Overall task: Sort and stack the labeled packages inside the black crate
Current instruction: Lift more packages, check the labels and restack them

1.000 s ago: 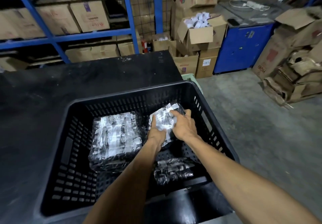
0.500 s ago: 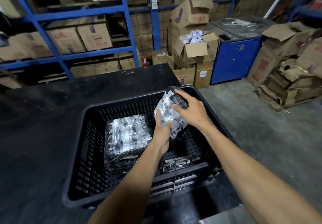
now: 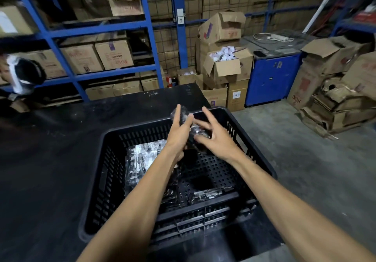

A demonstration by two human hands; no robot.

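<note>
The black slatted crate [image 3: 142, 126] stands on a black table [image 3: 61, 160], right in front of me. A clear-wrapped, labeled package [image 3: 197, 129] hangs above the crate's far rim, caught between both hands; it is blurred. My left hand [image 3: 179, 134] presses it from the left with fingers stretched out. My right hand [image 3: 216, 139] holds it from the right, fingers splayed, thumb on the wrap. A stack of similar packages [image 3: 142, 160] fills the crate's left side. Another single package [image 3: 211, 193] lies against the near wall.
Blue shelving [image 3: 152, 43] with cartons runs behind the table. An open carton of white rolls [image 3: 225, 66], a blue cabinet [image 3: 270, 80] and a pile of flattened cardboard [image 3: 335, 109] stand on the concrete floor at right. Part of a person [image 3: 20, 74] shows at far left.
Both hands have lifted the package from the crate's right side up above the far rim, and their fingers have spread. My view has tilted upward.
</note>
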